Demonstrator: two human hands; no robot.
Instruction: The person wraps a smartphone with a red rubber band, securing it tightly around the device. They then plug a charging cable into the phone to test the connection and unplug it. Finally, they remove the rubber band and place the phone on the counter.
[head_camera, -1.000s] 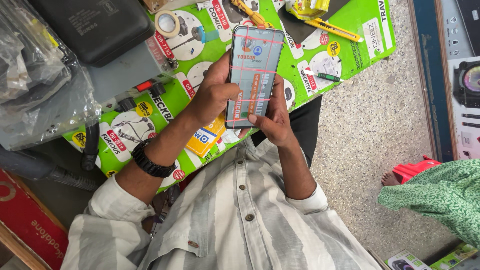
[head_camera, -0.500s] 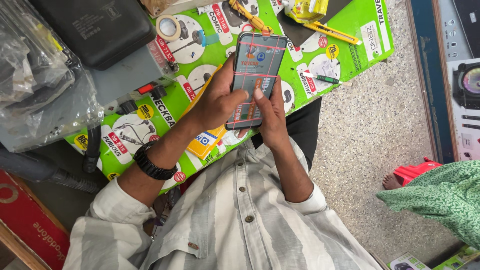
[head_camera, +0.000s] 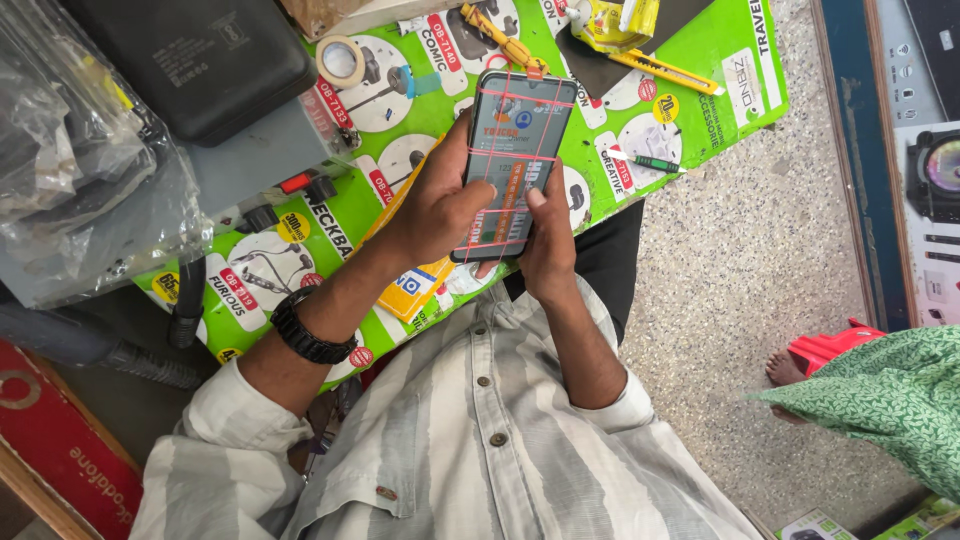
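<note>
Head view looks straight down on a person in a striped shirt (head_camera: 480, 450) holding a smartphone (head_camera: 515, 165) above a green printed bench cover (head_camera: 720, 80). Thin red rubber bands cross the phone's screen lengthwise and crosswise. On the phone's left edge, the left hand (head_camera: 440, 205) has its fingers curled round the back of the phone and its thumb lying along the near edge, so it grips the phone. At the bottom right corner, the right hand (head_camera: 545, 235) also holds the phone: its thumb presses flat on the lower part of the screen, and its other fingers are hidden beneath the phone, so their exact curl cannot be told. A black wristwatch (head_camera: 305, 335) sits on the left wrist. Beyond the fingertips, past the phone's top edge, lie a yellow utility knife (head_camera: 670, 72) and a roll of tape (head_camera: 341, 62); a green pen (head_camera: 650, 160) lies just to the right of the right-hand fingers. A black case (head_camera: 190, 55) rests well to the left of the left-hand fingers.
</note>
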